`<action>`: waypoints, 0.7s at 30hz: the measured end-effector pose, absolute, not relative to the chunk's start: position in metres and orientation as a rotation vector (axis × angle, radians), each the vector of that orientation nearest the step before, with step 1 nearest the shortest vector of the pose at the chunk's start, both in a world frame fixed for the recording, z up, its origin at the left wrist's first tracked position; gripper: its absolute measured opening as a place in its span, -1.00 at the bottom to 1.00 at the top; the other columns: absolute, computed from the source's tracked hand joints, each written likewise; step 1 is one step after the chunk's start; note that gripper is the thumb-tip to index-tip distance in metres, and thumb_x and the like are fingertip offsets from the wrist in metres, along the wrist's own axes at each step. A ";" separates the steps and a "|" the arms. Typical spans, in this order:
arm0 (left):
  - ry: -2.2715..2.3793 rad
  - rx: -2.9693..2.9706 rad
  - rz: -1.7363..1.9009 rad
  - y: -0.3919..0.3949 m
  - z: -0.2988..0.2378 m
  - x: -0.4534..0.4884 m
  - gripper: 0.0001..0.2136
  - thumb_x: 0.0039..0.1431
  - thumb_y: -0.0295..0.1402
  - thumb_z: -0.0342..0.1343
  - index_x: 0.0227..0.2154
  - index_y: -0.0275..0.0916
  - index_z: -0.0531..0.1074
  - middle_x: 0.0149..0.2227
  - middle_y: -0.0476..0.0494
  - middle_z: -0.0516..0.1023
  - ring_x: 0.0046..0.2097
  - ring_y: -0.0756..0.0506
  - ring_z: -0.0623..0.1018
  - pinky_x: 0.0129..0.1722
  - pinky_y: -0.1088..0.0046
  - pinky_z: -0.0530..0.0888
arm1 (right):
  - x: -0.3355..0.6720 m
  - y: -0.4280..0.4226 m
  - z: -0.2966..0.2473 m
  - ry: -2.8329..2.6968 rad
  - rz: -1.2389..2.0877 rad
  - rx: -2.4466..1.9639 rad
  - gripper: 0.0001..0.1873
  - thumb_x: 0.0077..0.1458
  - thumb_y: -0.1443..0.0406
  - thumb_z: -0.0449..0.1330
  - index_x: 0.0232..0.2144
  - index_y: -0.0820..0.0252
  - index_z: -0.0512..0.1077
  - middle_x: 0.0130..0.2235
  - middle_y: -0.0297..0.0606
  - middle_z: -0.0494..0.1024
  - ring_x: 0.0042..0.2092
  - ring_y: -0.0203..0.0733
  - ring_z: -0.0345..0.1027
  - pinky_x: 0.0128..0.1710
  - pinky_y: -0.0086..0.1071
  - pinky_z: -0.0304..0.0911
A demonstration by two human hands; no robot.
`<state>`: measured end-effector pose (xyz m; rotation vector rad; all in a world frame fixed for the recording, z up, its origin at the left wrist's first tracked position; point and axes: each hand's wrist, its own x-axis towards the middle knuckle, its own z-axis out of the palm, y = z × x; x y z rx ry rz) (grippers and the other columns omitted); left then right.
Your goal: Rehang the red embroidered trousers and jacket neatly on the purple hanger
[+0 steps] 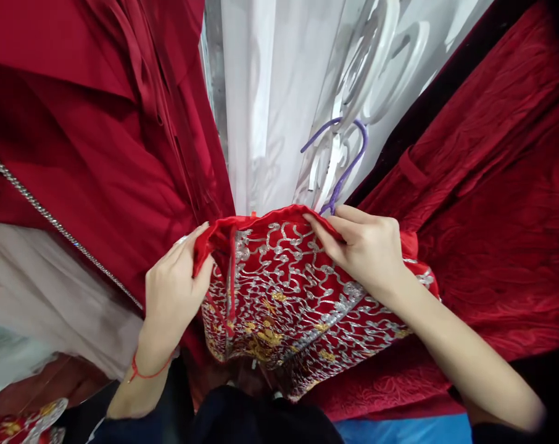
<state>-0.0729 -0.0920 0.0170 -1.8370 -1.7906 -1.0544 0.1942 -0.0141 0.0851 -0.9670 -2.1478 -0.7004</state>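
A red garment (302,296) with silver and gold embroidery hangs down in front of me, its plain red edge at the top. My left hand (175,280) pinches that edge at the left end. Farther right, my right hand (365,246) grips the same edge between thumb and fingers. A purple hanger (361,145) rises behind the edge beside my right hand, its hook by a white scrolled frame (332,154). Whether my right hand also touches the hanger, I cannot tell. The hanger's lower part is hidden behind the cloth.
Deep red clothing (85,148) with a glittering trim hangs at the left, above pale cloth (52,283). Textured red fabric (501,216) hangs close on the right. White curtain-like cloth (256,92) stands behind. Something blue (409,428) lies low at the right.
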 end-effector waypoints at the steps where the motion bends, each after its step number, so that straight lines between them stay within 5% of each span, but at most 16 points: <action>1: -1.871 -1.786 -0.991 -0.094 0.012 -0.080 -0.67 0.36 -0.30 -0.07 0.10 -0.21 0.40 -0.08 -0.23 0.61 -0.11 -0.20 0.60 -0.26 0.37 0.40 | 0.194 -0.013 0.084 -2.144 -0.704 -0.967 -0.40 0.37 0.10 0.01 -0.69 0.22 0.33 -0.65 -0.40 0.15 -0.61 -0.41 -0.07 -0.56 -0.36 -0.16; 7: -2.191 -1.537 -0.667 -0.123 0.013 -0.120 -0.75 0.33 -0.22 -0.04 -0.18 -0.16 0.51 -0.50 -0.12 0.53 -0.46 -0.18 0.50 -0.48 0.36 0.12 | 0.195 -0.010 0.082 -2.147 -0.763 -0.927 -0.42 0.34 0.08 0.05 -0.69 0.21 0.32 -0.64 -0.41 0.12 -0.60 -0.41 -0.06 -0.58 -0.37 -0.16; 12: -2.115 -1.930 -1.455 -0.124 0.046 -0.110 -0.63 0.27 -0.09 0.09 -0.59 -0.18 0.43 -0.61 -0.02 0.50 -0.52 -0.04 0.47 -0.45 0.42 0.35 | 0.196 -0.009 0.083 -2.157 -0.729 -0.935 -0.41 0.34 0.08 0.05 -0.70 0.20 0.27 -0.64 -0.41 0.11 -0.60 -0.41 -0.07 -0.58 -0.36 -0.17; 15: -2.063 -2.057 -1.899 -0.095 0.055 -0.073 -0.53 0.31 -0.06 0.02 -0.66 -0.22 0.39 -0.69 -0.02 0.45 -0.60 -0.01 0.48 -0.55 0.47 0.38 | 0.197 -0.010 0.084 -2.194 -0.673 -0.953 -0.39 0.33 0.05 0.04 -0.72 0.19 0.25 -0.64 -0.39 0.14 -0.60 -0.40 -0.06 -0.56 -0.35 -0.18; 21: -1.844 -2.166 -1.765 -0.071 0.054 -0.047 -0.57 0.31 -0.16 0.05 -0.63 -0.25 0.46 -0.66 -0.04 0.51 -0.59 0.02 0.52 -0.54 0.55 0.42 | 0.199 -0.008 0.085 -2.198 -0.661 -0.951 -0.40 0.32 0.06 0.04 -0.71 0.19 0.29 -0.63 -0.36 0.19 -0.59 -0.38 -0.04 -0.56 -0.35 -0.18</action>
